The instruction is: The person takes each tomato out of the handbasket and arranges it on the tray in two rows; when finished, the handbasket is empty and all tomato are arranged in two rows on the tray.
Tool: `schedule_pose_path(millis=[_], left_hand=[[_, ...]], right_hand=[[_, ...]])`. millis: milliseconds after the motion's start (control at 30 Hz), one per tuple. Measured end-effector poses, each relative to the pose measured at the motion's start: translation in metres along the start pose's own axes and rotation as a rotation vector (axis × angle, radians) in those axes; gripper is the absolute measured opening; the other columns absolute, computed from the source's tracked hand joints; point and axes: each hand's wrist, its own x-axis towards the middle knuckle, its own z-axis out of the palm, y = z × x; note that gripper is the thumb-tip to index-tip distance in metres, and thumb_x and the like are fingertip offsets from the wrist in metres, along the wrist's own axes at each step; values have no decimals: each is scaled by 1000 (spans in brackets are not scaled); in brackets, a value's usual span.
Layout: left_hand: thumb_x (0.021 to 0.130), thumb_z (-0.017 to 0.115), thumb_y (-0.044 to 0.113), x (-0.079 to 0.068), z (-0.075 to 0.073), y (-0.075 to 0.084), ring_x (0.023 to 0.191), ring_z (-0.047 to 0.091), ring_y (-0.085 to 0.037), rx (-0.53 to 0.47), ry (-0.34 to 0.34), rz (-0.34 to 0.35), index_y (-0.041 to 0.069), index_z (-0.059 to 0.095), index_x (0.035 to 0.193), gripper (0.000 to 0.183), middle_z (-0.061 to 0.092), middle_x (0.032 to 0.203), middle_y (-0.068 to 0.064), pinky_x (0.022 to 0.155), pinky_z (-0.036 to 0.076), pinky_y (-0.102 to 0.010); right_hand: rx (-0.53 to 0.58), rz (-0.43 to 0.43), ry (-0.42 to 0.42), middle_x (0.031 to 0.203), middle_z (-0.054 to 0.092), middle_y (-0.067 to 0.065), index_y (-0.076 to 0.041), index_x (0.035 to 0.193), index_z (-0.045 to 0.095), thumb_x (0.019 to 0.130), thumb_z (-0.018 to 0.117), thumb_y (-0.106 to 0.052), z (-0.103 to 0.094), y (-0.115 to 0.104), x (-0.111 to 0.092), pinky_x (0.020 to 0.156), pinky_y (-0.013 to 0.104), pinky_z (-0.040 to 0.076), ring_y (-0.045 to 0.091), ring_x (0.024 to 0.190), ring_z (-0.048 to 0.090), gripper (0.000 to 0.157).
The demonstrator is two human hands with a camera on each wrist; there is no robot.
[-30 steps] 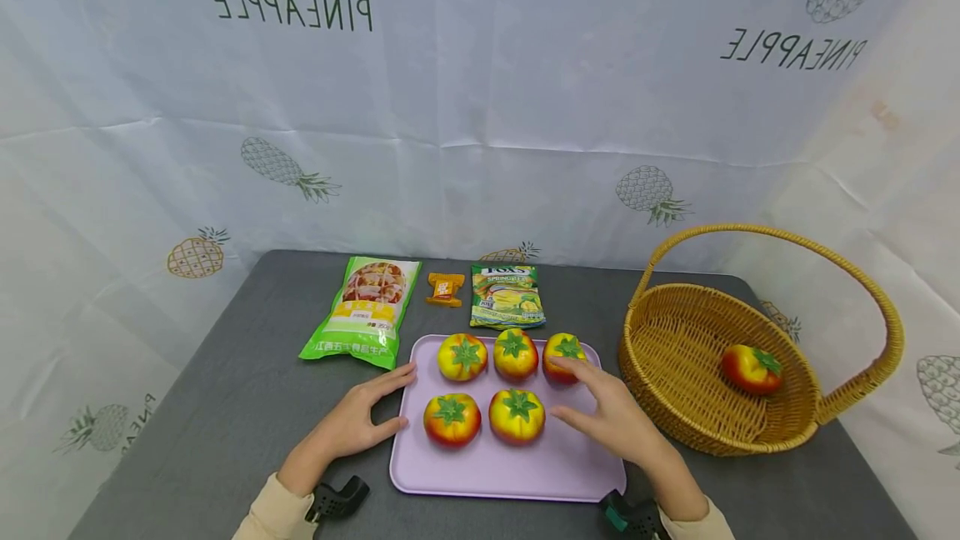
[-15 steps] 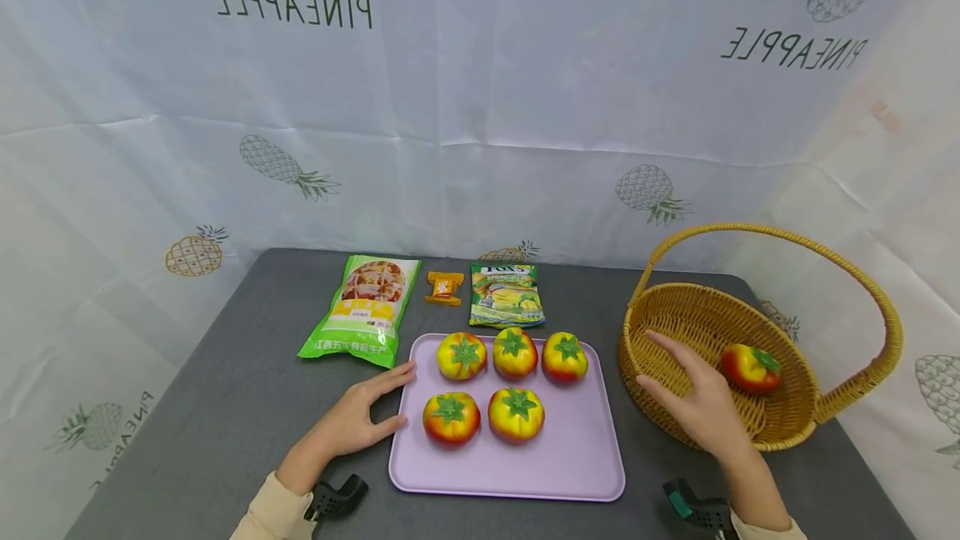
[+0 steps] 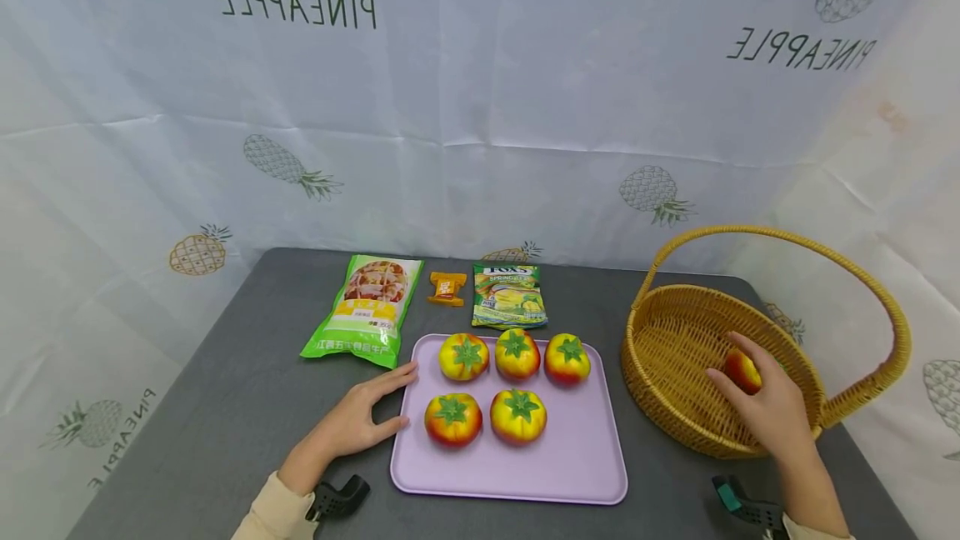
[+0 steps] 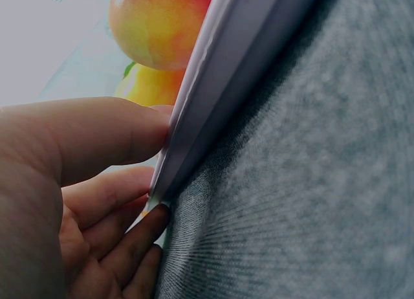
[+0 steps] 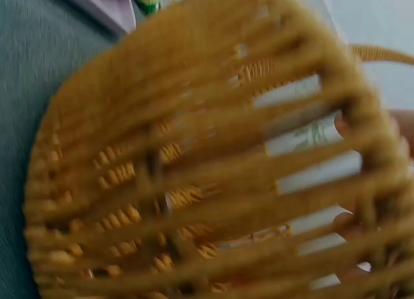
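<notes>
My left hand (image 3: 351, 422) rests against the left edge of the lilac tray (image 3: 555, 469), thumb and fingertips at its rim; the left wrist view shows them touching the tray wall (image 4: 213, 92). Several toy persimmons, red and yellow with green leafy tops, sit on the tray, one of them the front-left persimmon (image 3: 453, 421). Over the wicker basket (image 3: 667, 415), my right hand (image 3: 776, 407) has thumb and index finger spread at a lone persimmon (image 3: 739, 370), partly hidden behind the hand. Blurred basket weave (image 5: 194, 150) fills most of the right wrist view.
Along the back of the dark table (image 3: 247, 407) lie a green food bag (image 3: 367, 311), a small orange packet (image 3: 447, 288) and a green FOX'S candy bag (image 3: 510, 297). The tall basket handle (image 3: 862, 273) arches above the basket on the right.
My right hand has moved right, from beside the tray's back-right persimmon to over the basket, at the persimmon inside. My left hand has stayed at the tray's edge.
</notes>
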Motion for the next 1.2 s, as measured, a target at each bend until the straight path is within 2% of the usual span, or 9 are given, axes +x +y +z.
schedule_pose_path(millis=[67, 167, 233, 333, 533, 600, 833, 933, 1200], left_hand=[[84, 69, 29, 0, -1, 1, 133, 45, -24, -6, -1, -8, 16, 51, 138, 58, 44, 147, 1, 104, 41, -48], [84, 69, 29, 0, -1, 1, 132, 45, -24, 1, 4, -1, 16, 52, 138, 58, 44, 147, 0, 103, 41, -47], [84, 69, 28, -1, -1, 1, 132, 45, -24, -3, 3, -1, 16, 52, 138, 58, 44, 147, 1, 103, 41, -47], [84, 69, 29, -3, 0, 1, 132, 45, -23, -6, 0, -5, 16, 51, 138, 58, 44, 147, 1, 104, 41, -47], [85, 69, 31, -7, 2, 0, 133, 45, -23, -2, -1, -13, 16, 52, 138, 58, 44, 147, 2, 104, 41, -47], [85, 69, 31, -7, 2, 0, 133, 45, -23, 0, -2, -14, 17, 52, 138, 57, 44, 147, 2, 104, 41, -47], [85, 68, 32, -6, 2, -1, 131, 46, -25, 4, 3, 1, 16, 52, 138, 57, 45, 146, 0, 102, 42, -48], [85, 68, 32, -5, 2, -1, 131, 47, -25, 16, 15, 16, 15, 52, 137, 57, 45, 146, 0, 101, 43, -47], [85, 68, 30, -2, 1, 0, 131, 46, -24, 10, 18, 29, 14, 51, 138, 58, 45, 147, -1, 102, 42, -47]], right_hand=[[-21, 25, -1, 130, 44, 34, -2, 144, 35, 91, 63, -29, -2, 6, 2, 62, 53, 48, 48, 97, 51, 66], [-38, 64, -20, 127, 45, 34, 0, 144, 34, 91, 61, -32, -6, 13, 5, 56, 37, 43, 44, 90, 52, 68], [-47, 89, -39, 126, 43, 35, 2, 145, 31, 92, 60, -34, -7, 16, 7, 57, 35, 41, 43, 89, 52, 70], [-58, 121, -66, 129, 41, 37, 4, 145, 28, 93, 57, -37, -8, 20, 9, 61, 44, 44, 45, 93, 50, 72], [-83, 167, -97, 130, 38, 40, 8, 144, 26, 94, 55, -37, -8, 26, 13, 63, 45, 47, 48, 96, 50, 73], [-85, 191, -108, 131, 36, 41, 9, 145, 22, 95, 53, -39, -8, 29, 13, 67, 52, 47, 50, 99, 48, 76], [-69, 233, -85, 139, 25, 44, 12, 145, 16, 96, 50, -37, -10, 33, 16, 86, 70, 33, 61, 116, 32, 77], [-64, 256, -68, 138, 24, 45, 13, 145, 14, 96, 50, -35, -11, 33, 19, 90, 72, 30, 63, 118, 29, 77], [-71, 316, -53, 132, 30, 46, 15, 145, 11, 95, 51, -32, -13, 38, 25, 87, 67, 34, 59, 113, 34, 79]])
